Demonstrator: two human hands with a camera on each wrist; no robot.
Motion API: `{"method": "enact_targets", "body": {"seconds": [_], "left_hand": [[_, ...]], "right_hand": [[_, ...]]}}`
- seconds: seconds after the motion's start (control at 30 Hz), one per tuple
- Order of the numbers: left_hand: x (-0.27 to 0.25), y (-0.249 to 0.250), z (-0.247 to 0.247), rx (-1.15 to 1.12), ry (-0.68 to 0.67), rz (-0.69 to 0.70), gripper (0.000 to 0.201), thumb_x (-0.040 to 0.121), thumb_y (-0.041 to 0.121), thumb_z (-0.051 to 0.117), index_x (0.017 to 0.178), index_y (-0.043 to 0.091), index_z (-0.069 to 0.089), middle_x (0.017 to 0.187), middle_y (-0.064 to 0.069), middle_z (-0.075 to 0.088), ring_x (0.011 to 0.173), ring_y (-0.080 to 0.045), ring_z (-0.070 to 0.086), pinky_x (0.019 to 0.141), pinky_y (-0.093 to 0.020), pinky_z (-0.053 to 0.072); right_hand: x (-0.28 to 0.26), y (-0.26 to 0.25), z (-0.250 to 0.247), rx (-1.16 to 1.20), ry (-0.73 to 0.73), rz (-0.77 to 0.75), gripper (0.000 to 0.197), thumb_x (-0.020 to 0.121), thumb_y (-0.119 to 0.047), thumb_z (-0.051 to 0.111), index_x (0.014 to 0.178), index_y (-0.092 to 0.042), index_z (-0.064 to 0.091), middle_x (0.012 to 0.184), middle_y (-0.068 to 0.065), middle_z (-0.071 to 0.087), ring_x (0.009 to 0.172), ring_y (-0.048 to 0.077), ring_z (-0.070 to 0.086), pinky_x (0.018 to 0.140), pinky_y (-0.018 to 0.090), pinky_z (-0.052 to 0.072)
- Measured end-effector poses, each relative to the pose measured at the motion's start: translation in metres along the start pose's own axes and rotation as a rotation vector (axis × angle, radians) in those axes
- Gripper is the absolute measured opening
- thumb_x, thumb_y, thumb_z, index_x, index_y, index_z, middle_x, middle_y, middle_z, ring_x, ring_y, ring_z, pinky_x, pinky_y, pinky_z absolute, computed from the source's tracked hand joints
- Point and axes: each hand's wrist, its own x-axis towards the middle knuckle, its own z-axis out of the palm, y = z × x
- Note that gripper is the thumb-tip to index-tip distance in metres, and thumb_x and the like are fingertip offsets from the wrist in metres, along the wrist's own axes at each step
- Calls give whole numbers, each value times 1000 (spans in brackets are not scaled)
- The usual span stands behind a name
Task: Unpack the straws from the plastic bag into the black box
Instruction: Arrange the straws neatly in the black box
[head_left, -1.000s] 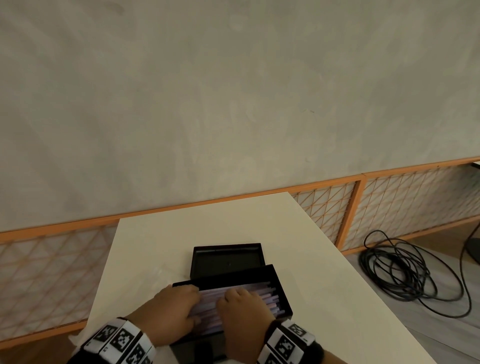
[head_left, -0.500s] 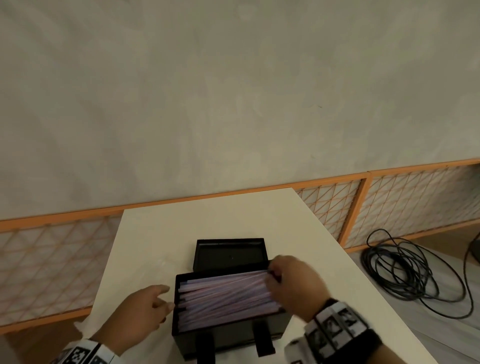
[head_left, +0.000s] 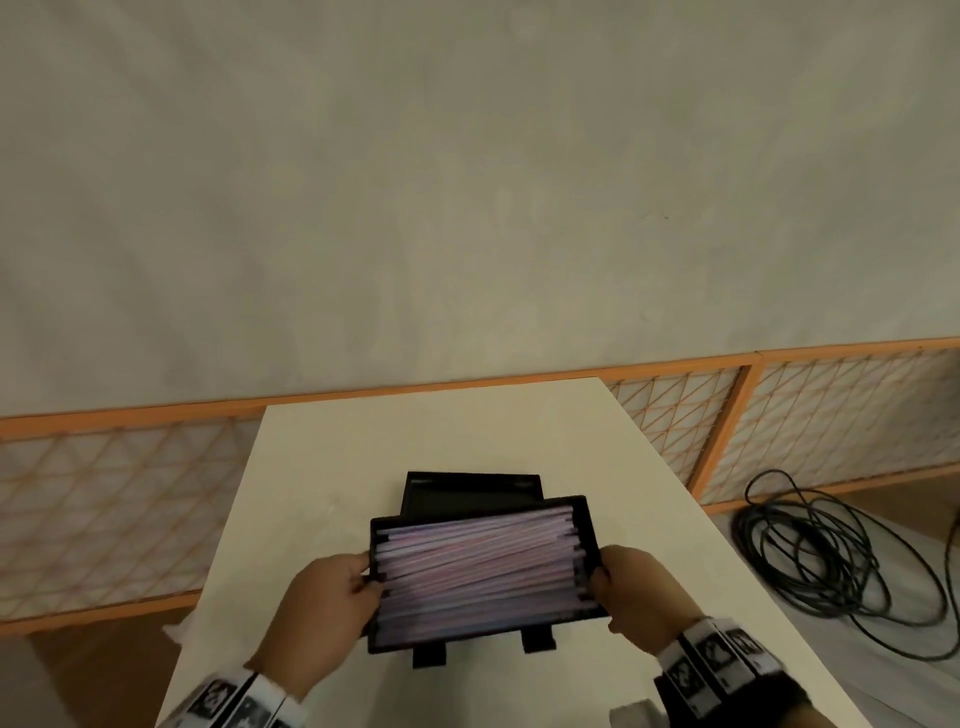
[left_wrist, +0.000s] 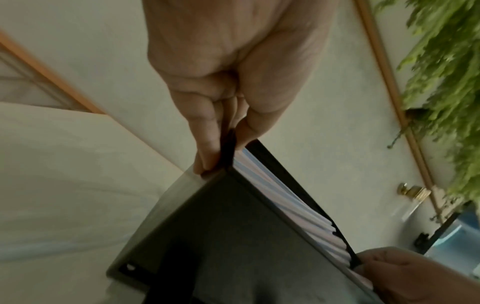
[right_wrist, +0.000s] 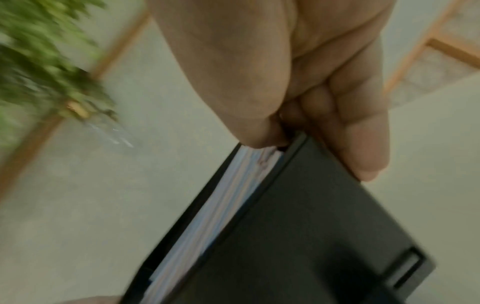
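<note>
The black box (head_left: 589, 525) is full of pale pink and white straws (head_left: 478, 566) lying across it, and it is tilted up off the white table (head_left: 467, 431). My left hand (head_left: 337, 587) pinches its left wall, thumb inside and fingers outside (left_wrist: 207, 144). My right hand (head_left: 639, 587) pinches the right wall the same way (right_wrist: 363, 144). The straws (left_wrist: 285, 197) show as a layer along the box's rim (right_wrist: 226, 203) in both wrist views. No plastic bag is in view.
A second shallow black tray or lid (head_left: 470, 491) lies on the table just behind the held box. A coil of black cable (head_left: 821, 551) lies on the floor to the right. An orange lattice fence (head_left: 779, 415) runs behind the table.
Both hands left the straws and moved out to the box's two ends. They now grip its side walls, and the box has tipped up from the table.
</note>
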Motion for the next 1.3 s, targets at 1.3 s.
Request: {"method": "enact_targets", "body": {"seconds": [1.3], "left_hand": [[-4, -19, 23, -310, -44, -310, 28, 91, -6, 47, 80, 6, 70, 72, -15, 69, 68, -27, 66, 56, -28, 55]], "right_hand": [[-29, -30, -30, -237, 299, -284, 35, 100, -38, 29, 88, -24, 58, 87, -4, 62, 88, 18, 61, 78, 32, 49]]}}
